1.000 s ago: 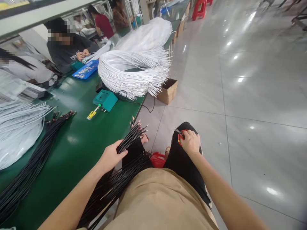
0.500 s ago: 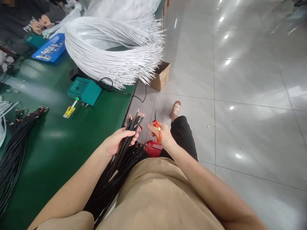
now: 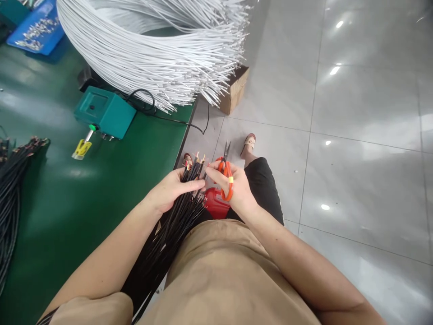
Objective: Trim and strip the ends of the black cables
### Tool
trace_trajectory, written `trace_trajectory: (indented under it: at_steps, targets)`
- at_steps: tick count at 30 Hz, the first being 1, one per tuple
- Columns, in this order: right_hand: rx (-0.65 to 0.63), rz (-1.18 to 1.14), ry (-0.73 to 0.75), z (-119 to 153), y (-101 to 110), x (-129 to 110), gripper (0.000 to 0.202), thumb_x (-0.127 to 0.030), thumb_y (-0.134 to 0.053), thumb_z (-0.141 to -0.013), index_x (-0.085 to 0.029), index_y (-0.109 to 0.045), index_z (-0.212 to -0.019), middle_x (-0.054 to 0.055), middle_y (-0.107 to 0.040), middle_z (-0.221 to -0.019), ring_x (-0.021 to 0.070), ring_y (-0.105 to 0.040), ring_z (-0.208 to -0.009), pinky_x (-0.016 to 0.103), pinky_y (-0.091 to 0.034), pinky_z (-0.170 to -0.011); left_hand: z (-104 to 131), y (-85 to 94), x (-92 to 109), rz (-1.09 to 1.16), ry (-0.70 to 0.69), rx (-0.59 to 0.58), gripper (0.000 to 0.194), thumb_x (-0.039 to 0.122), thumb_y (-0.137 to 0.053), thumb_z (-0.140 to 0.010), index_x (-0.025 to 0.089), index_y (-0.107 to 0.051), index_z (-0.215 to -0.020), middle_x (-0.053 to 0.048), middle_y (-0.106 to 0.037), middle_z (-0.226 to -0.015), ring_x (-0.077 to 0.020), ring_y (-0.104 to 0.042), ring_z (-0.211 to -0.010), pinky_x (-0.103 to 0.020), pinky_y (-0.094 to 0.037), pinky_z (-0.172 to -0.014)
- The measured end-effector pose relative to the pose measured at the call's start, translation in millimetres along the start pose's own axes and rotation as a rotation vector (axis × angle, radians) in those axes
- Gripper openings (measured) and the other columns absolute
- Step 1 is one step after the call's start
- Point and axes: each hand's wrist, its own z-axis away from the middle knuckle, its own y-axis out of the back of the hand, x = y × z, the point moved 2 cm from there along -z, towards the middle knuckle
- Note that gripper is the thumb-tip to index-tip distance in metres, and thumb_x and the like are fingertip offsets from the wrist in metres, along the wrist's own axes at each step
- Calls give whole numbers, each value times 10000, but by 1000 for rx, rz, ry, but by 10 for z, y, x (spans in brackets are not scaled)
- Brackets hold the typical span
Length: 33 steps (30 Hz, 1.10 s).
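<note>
Black cables (image 3: 184, 198) with stripped, coloured wire ends run up from my lap. My left hand (image 3: 172, 187) is wrapped round the upper part of this bundle, its thumb lying across the cables. In my right hand (image 3: 235, 183) is a pair of scissors (image 3: 227, 169) with orange handles, the blades pointing up and slightly parted. The thumb and index finger of that hand pinch close to the cable ends at the bundle's right side; whether a wire is between them is too small to tell.
On the green table (image 3: 135, 167) are a teal device (image 3: 104, 110) with a yellow tag, a large coil of white cables (image 3: 162, 54), a blue tray (image 3: 37, 29) and more black cables (image 3: 13, 180). A cardboard box (image 3: 233, 92) and red object (image 3: 216, 203) are below.
My right hand has moved against the cable ends, and the scissor blades have parted slightly. The view has shifted closer to the table, and the other person's hands are out of sight.
</note>
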Motion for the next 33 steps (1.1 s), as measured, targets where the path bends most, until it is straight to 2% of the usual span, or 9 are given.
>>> trace_trajectory:
  at_steps: [4, 8, 12, 16, 20, 24, 27, 30, 33]
  targets:
    - [-22, -10, -52, -24, 16, 102, 142, -304, -675, -728, -188, -619, -666, -28, -593, -584, 102, -533, -565, 267, -421, -608, -81, 17, -54, 79, -38, 17, 300, 265, -810, -621, 159, -572, -770, 12, -634, -709, -104, -567, -620, -249, -440, -620]
    - [-30, -16, -85, -37, 76, 204, 92, -258, -661, -706, -187, -638, -652, -39, -554, -563, 106, -508, -577, 267, -387, -601, -145, 28, -154, 65, -107, 27, 324, 229, -802, -609, 173, -509, -736, 40, -592, -696, -96, -545, -610, -252, -427, -620]
    - [19, 32, -84, -3, 123, 187, 74, -250, -641, -701, -185, -667, -677, -50, -513, -545, 102, -466, -574, 266, -367, -600, -156, 29, -166, 40, -134, 20, 306, 217, -782, -628, 177, -504, -749, 47, -596, -734, -75, -510, -562, -260, -423, -613]
    - [61, 98, -81, 30, 143, 136, 115, -246, -619, -713, -184, -703, -760, -53, -505, -561, 91, -428, -560, 257, -353, -588, -145, 39, -153, 44, -147, 24, 288, 200, -772, -638, 176, -512, -758, 45, -595, -752, -77, -534, -571, -258, -428, -608]
    - [53, 129, -60, 17, 134, 128, 82, -237, -617, -719, -176, -670, -704, -42, -529, -591, 88, -435, -570, 241, -357, -573, -135, 44, -150, 31, -167, 13, 316, 213, -766, -662, 179, -579, -915, 20, -600, -800, -107, -578, -641, -243, -426, -573]
    - [38, 185, -63, 24, 137, 142, 140, -302, -604, -764, -173, -656, -753, -16, -593, -653, 107, -497, -601, 252, -391, -598, -128, 47, -150, 15, -170, -57, 403, 223, -725, -723, 195, -598, -1104, -11, -594, -871, -117, -584, -678, -231, -412, -536]
    - [51, 450, 32, 50, 203, 154, 141, -293, -587, -788, -175, -626, -719, -2, -604, -693, 121, -511, -636, 257, -387, -618, -126, 62, -168, 6, -154, -86, 377, 232, -701, -759, 185, -615, -1122, -26, -598, -883, -109, -577, -677, -228, -421, -550]
    - [36, 869, 222, 78, 281, 172, 198, -246, -576, -795, -180, -536, -614, -8, -551, -666, 102, -425, -590, 253, -331, -601, -127, 80, -186, 5, -158, -97, 397, 251, -695, -777, 188, -614, -1160, -26, -619, -859, -107, -576, -673, -219, -427, -556]
    - [36, 1188, 386, 100, 337, 196, 179, -197, -557, -795, -178, -519, -620, -16, -504, -650, 96, -347, -561, 259, -299, -613, -124, 85, -184, -25, -148, -99, 417, 273, -696, -787, 184, -610, -1185, -17, -635, -812, -86, -550, -619, -214, -437, -565]
